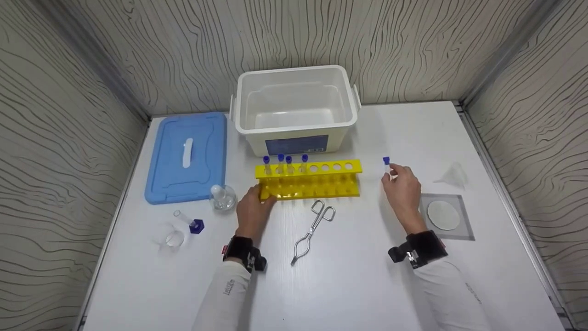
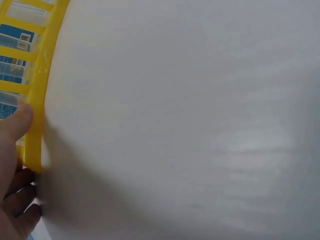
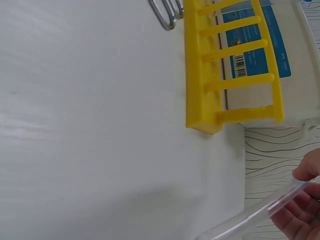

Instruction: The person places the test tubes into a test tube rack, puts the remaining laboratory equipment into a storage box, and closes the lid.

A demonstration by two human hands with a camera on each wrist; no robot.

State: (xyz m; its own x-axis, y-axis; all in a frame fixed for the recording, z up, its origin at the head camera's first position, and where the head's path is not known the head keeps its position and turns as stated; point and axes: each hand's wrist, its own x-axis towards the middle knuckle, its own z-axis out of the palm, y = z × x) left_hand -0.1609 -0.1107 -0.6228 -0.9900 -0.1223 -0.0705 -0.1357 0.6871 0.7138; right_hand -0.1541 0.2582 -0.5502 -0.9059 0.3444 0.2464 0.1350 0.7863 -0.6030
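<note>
While the left hand (image 1: 254,209) gripped the left end of the yellow test tube rack (image 1: 308,180), its thumb curled over the frame and its other fingers tucked at the corner, the right hand (image 1: 403,189) held one blue-capped test tube (image 1: 386,164) pinched upright between thumb and fingertips, off to the right of the rack and apart from it. Four blue-capped tubes (image 1: 285,163) stood in the rack's back row at its left end, and the holes to their right stood open. One pair of metal tongs (image 1: 313,225) lay on the white table (image 1: 349,276) just in front of the rack. Behind the rack stood one white storage bin (image 1: 296,106), with its single blue lid (image 1: 187,156) lying flat to the left. Near the lid's front edge were one stoppered glass flask (image 1: 223,197), one loose tube with a blue cap (image 1: 189,221) lying on its side, and one small glass beaker (image 1: 171,237). To the right lay one clear funnel (image 1: 454,175) and one grey square mat with a white disc (image 1: 444,216).
</note>
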